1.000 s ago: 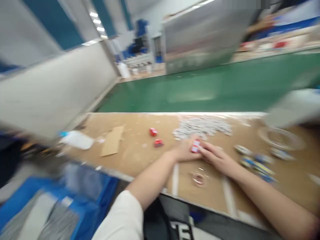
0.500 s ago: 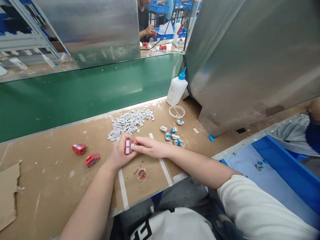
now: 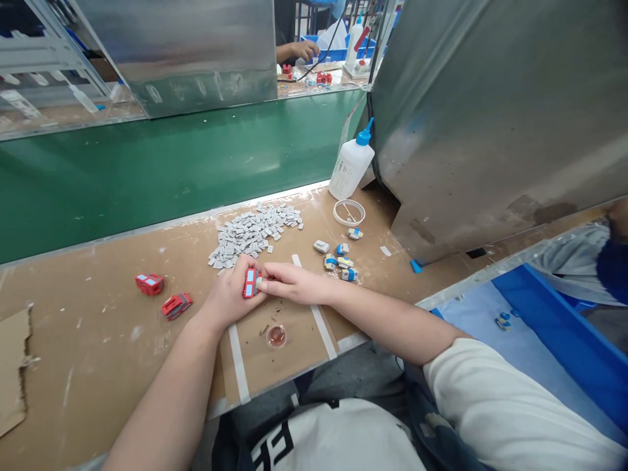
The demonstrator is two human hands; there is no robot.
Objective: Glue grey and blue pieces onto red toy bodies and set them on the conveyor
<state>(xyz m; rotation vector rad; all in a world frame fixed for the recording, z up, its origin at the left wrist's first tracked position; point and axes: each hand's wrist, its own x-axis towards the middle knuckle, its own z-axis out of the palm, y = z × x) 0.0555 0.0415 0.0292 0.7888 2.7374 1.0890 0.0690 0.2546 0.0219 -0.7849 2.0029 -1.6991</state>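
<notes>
My left hand (image 3: 226,297) holds a small red toy car (image 3: 250,283) with light blue windows, just above the brown work table (image 3: 98,353). My right hand (image 3: 293,282) meets it from the right, fingertips pressing a small grey piece against the car's side. A heap of several small grey pieces (image 3: 250,234) lies just behind both hands. Two more red toy cars (image 3: 150,284) (image 3: 176,305) rest on the table to the left. A small round dish with reddish liquid (image 3: 276,336) sits in front of my hands.
A white glue bottle with a blue tip (image 3: 351,163) and a clear ring lid (image 3: 348,212) stand at the back right, with several blue-and-yellow parts (image 3: 340,260) nearby. A green conveyor belt (image 3: 171,170) runs behind the table. A blue bin (image 3: 549,333) is at the right. Another person's hand (image 3: 299,50) works beyond the belt.
The view swung from the left and steadied on the table. Both hands stay together on the red car, shifted only slightly.
</notes>
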